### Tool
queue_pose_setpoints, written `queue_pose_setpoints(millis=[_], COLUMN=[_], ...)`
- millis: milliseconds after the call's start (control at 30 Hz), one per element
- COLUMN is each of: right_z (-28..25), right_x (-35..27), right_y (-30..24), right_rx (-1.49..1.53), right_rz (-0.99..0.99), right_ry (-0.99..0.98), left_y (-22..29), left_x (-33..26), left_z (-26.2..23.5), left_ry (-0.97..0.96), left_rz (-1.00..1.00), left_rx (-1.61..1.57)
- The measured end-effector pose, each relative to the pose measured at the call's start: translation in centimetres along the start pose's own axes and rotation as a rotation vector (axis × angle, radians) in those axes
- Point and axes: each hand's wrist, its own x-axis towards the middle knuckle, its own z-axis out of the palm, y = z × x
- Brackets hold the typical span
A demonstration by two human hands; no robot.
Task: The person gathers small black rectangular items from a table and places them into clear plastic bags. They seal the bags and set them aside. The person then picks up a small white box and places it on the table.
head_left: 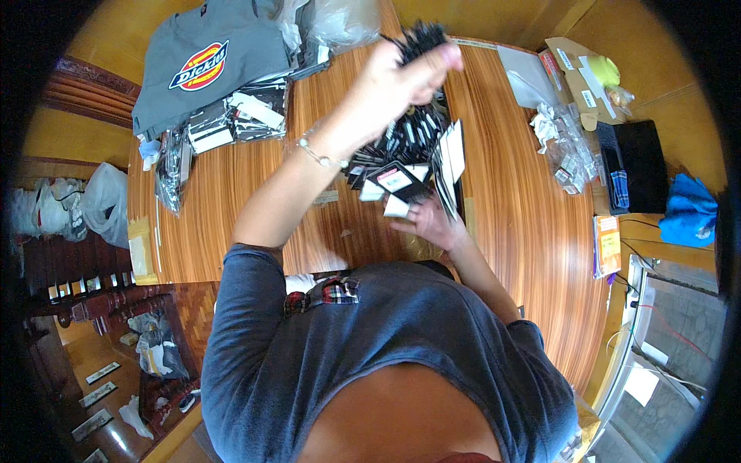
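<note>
My left hand (413, 77) is raised over the far middle of the table, closed around a bunch of thin black cords (423, 40) that stick up out of the fist. Below it lies a dense heap of black and white hang tags (409, 139); whether the cords run down to these tags is hidden by the hand. Nearer to me, a black tag with a white label (397, 180) tilts on the heap's front edge. My right hand (438, 224) is at the near side of the heap, fingers spread, just under several upright white tags (449, 162). Contact there is hard to make out.
On the wood-grain table (532, 255), a folded grey T-shirt (239, 46) and bagged tags (239, 119) lie at far left. Crumpled clear plastic bags (571, 162), a cardboard box (583, 77) and dark folded cloth (637, 166) sit on the right. A blue cloth (689, 212) lies beyond.
</note>
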Motion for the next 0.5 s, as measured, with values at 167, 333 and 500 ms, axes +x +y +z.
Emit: queue_pose_setpoints(millis=[167,333,500], right_z=[-3.7,6.1,12.9], right_x=[-4.2,-4.4,-1.4], right_y=[-4.5,-6.5,-5.8], right_rx=[-1.057,-1.336,-1.979], right_rz=[-0.203,-1.042,-1.385], right_ry=[0.632,0.612,0.37], left_y=[4.1,4.7,4.8], left_x=[1.4,1.5,1.3], left_z=[0.1,0.4,0.8], left_ry=[-0.021,-0.028,-0.039], left_rz=[-0.023,0.037,-0.033], left_rx=[0.008,0.053,-0.007])
